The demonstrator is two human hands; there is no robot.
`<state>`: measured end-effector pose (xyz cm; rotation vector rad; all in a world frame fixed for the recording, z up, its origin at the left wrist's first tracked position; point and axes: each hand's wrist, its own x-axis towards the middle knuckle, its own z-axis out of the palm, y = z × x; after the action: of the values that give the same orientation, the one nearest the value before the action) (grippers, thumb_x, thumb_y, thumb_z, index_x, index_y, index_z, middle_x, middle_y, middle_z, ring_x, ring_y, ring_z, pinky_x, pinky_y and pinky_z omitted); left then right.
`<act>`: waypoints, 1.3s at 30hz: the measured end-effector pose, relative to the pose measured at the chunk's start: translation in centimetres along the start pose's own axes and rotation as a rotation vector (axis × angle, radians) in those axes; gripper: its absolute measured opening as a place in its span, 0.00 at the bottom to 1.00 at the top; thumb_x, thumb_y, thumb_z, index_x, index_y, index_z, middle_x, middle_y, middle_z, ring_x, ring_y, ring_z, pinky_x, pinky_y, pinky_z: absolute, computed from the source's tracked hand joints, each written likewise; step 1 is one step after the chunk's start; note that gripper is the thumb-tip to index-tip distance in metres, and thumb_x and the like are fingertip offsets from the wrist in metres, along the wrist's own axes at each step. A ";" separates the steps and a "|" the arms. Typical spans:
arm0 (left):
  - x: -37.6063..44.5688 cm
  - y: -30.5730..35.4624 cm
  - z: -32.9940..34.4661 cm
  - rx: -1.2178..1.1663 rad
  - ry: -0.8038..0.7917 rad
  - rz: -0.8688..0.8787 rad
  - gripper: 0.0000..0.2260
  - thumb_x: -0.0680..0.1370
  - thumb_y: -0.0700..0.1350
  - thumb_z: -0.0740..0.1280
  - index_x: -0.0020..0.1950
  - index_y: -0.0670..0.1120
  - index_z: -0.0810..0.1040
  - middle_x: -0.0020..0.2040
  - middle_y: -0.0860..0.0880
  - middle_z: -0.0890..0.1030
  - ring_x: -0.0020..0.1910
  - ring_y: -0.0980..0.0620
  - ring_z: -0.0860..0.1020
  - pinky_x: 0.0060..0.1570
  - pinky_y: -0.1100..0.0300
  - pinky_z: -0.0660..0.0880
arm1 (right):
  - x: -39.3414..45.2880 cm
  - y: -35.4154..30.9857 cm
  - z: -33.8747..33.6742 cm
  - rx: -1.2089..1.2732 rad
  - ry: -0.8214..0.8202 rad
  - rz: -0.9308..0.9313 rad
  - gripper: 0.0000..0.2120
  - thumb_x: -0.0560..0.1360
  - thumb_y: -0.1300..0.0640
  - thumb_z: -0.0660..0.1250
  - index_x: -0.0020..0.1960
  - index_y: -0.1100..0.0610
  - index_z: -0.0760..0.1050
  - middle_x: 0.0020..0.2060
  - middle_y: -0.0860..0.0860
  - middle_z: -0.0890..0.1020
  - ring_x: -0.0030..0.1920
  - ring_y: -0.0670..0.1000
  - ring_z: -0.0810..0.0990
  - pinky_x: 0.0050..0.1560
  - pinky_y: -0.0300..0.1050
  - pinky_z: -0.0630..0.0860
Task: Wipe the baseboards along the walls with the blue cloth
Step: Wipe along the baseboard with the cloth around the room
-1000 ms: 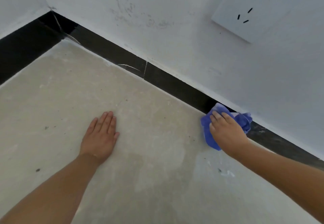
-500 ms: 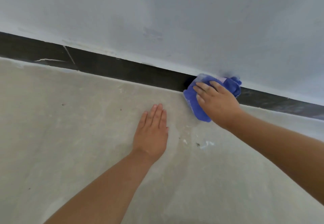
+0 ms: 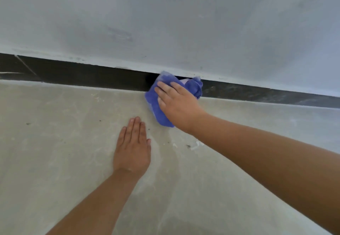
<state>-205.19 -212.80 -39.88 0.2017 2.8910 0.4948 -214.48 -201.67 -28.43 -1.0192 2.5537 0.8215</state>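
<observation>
Blue cloth (image 3: 156, 104) lay pressed against the baseboard (image 3: 92, 76) by the right hand's (image 3: 176, 104) straight fingers; at its 7 o'clock, the left hand (image 3: 132, 148) rested flat, fingers together, on the floor (image 3: 55, 142).

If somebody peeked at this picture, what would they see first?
The blue cloth, bright against the black baseboard where the white wall meets the floor. The right hand presses it there, and the left hand rests flat on the floor nearby.
</observation>
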 end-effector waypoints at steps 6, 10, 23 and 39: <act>-0.1 0.1 0.2 0.025 -0.022 -0.011 0.25 0.73 0.46 0.51 0.57 0.30 0.77 0.59 0.34 0.77 0.57 0.37 0.77 0.65 0.54 0.54 | -0.7 2.9 3.1 -0.078 -0.067 0.003 0.22 0.82 0.60 0.51 0.75 0.63 0.57 0.77 0.55 0.51 0.77 0.53 0.47 0.74 0.46 0.44; -0.2 0.2 0.1 0.114 0.046 -0.030 0.40 0.67 0.52 0.25 0.76 0.38 0.45 0.77 0.42 0.46 0.76 0.46 0.45 0.66 0.59 0.31 | -4.4 6.1 6.6 -0.146 0.064 0.097 0.19 0.51 0.53 0.83 0.39 0.59 0.86 0.49 0.52 0.86 0.52 0.49 0.84 0.57 0.44 0.72; -0.1 -0.2 0.9 0.101 0.048 0.032 0.35 0.82 0.50 0.36 0.56 0.32 0.78 0.57 0.36 0.79 0.55 0.38 0.79 0.70 0.59 0.45 | -1.4 1.0 4.4 -0.171 0.165 -0.034 0.18 0.73 0.60 0.56 0.52 0.60 0.83 0.60 0.55 0.80 0.65 0.49 0.75 0.68 0.46 0.63; 0.1 -0.9 0.4 0.167 0.200 0.028 0.34 0.82 0.50 0.37 0.54 0.33 0.80 0.56 0.38 0.81 0.54 0.41 0.80 0.66 0.58 0.49 | -8.2 9.3 10.2 -0.190 0.136 0.150 0.16 0.49 0.62 0.80 0.31 0.71 0.81 0.38 0.64 0.85 0.42 0.60 0.85 0.73 0.44 0.46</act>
<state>-205.30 -213.45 -40.56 0.2294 3.1313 0.2931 -214.67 -185.60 -29.26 -0.9759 2.7356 1.0884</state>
